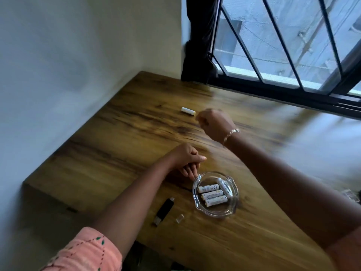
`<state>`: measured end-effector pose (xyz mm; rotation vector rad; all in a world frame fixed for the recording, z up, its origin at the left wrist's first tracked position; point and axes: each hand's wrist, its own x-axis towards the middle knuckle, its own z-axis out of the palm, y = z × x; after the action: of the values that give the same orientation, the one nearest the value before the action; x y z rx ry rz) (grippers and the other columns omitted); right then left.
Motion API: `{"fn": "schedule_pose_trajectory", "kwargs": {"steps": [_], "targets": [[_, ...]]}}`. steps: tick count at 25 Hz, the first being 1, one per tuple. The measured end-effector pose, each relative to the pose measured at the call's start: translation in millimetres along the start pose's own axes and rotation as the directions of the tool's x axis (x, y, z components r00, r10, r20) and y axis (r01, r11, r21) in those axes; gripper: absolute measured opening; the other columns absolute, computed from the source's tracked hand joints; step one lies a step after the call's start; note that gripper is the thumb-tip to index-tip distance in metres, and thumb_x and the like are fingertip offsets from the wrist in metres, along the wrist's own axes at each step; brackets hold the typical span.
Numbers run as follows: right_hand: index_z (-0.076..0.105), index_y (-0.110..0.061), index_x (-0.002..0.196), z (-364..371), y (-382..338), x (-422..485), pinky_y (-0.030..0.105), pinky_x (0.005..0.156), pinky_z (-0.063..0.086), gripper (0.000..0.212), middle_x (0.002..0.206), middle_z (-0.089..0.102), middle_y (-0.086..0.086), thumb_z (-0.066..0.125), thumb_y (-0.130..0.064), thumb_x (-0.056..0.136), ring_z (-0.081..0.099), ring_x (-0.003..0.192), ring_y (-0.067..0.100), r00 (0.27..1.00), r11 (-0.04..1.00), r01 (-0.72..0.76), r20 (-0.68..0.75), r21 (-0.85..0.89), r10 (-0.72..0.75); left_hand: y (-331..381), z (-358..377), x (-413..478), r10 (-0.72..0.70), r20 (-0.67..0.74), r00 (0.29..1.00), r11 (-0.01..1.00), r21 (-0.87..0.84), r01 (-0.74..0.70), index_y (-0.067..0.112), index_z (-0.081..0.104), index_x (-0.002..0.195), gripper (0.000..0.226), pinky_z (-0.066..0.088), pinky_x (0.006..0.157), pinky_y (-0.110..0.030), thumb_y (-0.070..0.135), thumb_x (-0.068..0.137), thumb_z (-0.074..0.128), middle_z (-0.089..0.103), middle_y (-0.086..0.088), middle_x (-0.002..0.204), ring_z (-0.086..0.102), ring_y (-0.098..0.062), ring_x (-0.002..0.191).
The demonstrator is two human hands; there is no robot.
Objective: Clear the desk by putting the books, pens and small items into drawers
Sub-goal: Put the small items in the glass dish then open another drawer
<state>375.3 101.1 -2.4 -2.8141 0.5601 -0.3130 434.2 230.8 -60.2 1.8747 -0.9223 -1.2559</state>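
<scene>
Head view, early stage: four white cylindrical batteries [213,193] lie in a round clear glass dish [214,215] on the brown wooden bench [136,145], a fifth white battery [188,111] lies loose beside the blurred, curled right grip [214,124], its hold impossible to tell, and the left grip [185,159] is slack and empty.

The left grip [187,163] hangs loosely curled, fingertips down, holding nothing, forearm bare. Beyond it the right grip [214,124] is blurred and fisted, arm outstretched — contents unclear
</scene>
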Motion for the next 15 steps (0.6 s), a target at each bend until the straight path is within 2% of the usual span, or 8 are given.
{"fn": "schedule_pose_trajectory", "kwargs": {"steps": [2, 4, 5, 7, 8, 11, 15], "targets": [[0.056, -0.012, 0.123, 11.5, -0.8, 41.9, 0.039, 0.089, 0.049, 0.038, 0.125, 0.056, 0.017, 0.045, -0.006, 0.087, 0.055, 0.109, 0.037, 0.993, 0.996, 0.052, 0.105, -0.078, -0.044, 2.4, 0.9, 0.7, -0.013, -0.012, 1.0, 1.0, -0.003, 0.013, 0.007, 0.053, 0.066, 0.033, 0.04, 0.034, -0.013, 0.025, 0.093, 0.054, 0.065, -0.005, 0.047, 0.061, -0.013, 0.038], [0.038, -0.019, 0.139, 28.8, -0.2, 68.7, 0.042, 0.101, 0.042, 0.053, 0.146, 0.033, 0.018, 0.041, -0.004, 0.088, 0.041, 0.126, 0.04, 0.96, 0.978, 0.122, 0.272, -0.166, -0.074, 3.8, 1.7, 0.6, -0.025, -0.019, 1.0, 1.0, -0.002, 0.025, 0.006, 0.052, 0.066, 0.033, 0.039, 0.033, -0.013, 0.025, 0.094, 0.053, 0.064, -0.005, 0.045, 0.06, -0.012, 0.037], [0.033, -0.021, 0.142, 38.0, 1.2, 77.2, 0.043, 0.103, 0.04, 0.055, 0.149, 0.026, 0.018, 0.041, -0.006, 0.089, 0.036, 0.129, 0.041, 0.941, 0.97, 0.143, 0.332, -0.199, -0.071, 3.9, 2.0, 0.7, -0.026, -0.024, 0.999, 1.0, 0.0, 0.026, 0.006, 0.052, 0.067, 0.033, 0.039, 0.033, -0.013, 0.026, 0.094, 0.053, 0.064, -0.005, 0.045, 0.06, -0.012, 0.036], [0.036, -0.015, 0.138, 54.0, 4.1, 83.8, 0.042, 0.1, 0.041, 0.047, 0.144, 0.032, 0.018, 0.043, -0.013, 0.091, 0.038, 0.127, 0.041, 0.925, 0.957, 0.16, 0.376, -0.241, -0.06, 3.4, 2.2, 1.3, -0.021, -0.04, 0.999, 1.0, 0.009, 0.022, 0.006, 0.053, 0.067, 0.033, 0.039, 0.033, -0.013, 0.026, 0.093, 0.053, 0.063, -0.004, 0.044, 0.06, -0.012, 0.036], [0.041, -0.011, 0.132, 58.9, 4.8, 82.9, 0.041, 0.094, 0.043, 0.042, 0.138, 0.038, 0.018, 0.045, -0.016, 0.091, 0.044, 0.122, 0.041, 0.935, 0.953, 0.154, 0.35, -0.261, -0.055, 2.7, 2.3, 1.4, -0.019, -0.053, 0.998, 1.0, 0.012, 0.02, 0.006, 0.052, 0.068, 0.033, 0.039, 0.034, -0.013, 0.027, 0.094, 0.053, 0.063, -0.004, 0.044, 0.059, -0.012, 0.036], [0.057, -0.008, 0.116, 59.4, 7.8, 71.7, 0.04, 0.08, 0.047, 0.028, 0.12, 0.053, 0.018, 0.049, -0.014, 0.09, 0.053, 0.107, 0.04, 0.987, 0.95, 0.093, 0.15, -0.298, -0.05, 1.1, 3.6, 2.8, -0.013, -0.08, 0.997, 1.0, -0.007, 0.012, 0.005, 0.051, 0.068, 0.033, 0.039, 0.033, -0.015, 0.026, 0.094, 0.052, 0.061, -0.005, 0.042, 0.058, -0.013, 0.034], [0.063, -0.008, 0.103, 46.0, 5.4, 44.5, 0.04, 0.079, 0.048, 0.022, 0.109, 0.06, 0.017, 0.049, -0.004, 0.087, 0.058, 0.1, 0.038, 1.0, 0.994, -0.013, 0.027, -0.11, 0.016, -1.7, 5.4, -0.2, 0.005, -0.096, 0.995, 1.0, -0.011, -0.006, 0.007, 0.049, 0.066, 0.034, 0.038, 0.033, -0.014, 0.025, 0.095, 0.051, 0.061, -0.004, 0.04, 0.057, -0.011, 0.033]]}}
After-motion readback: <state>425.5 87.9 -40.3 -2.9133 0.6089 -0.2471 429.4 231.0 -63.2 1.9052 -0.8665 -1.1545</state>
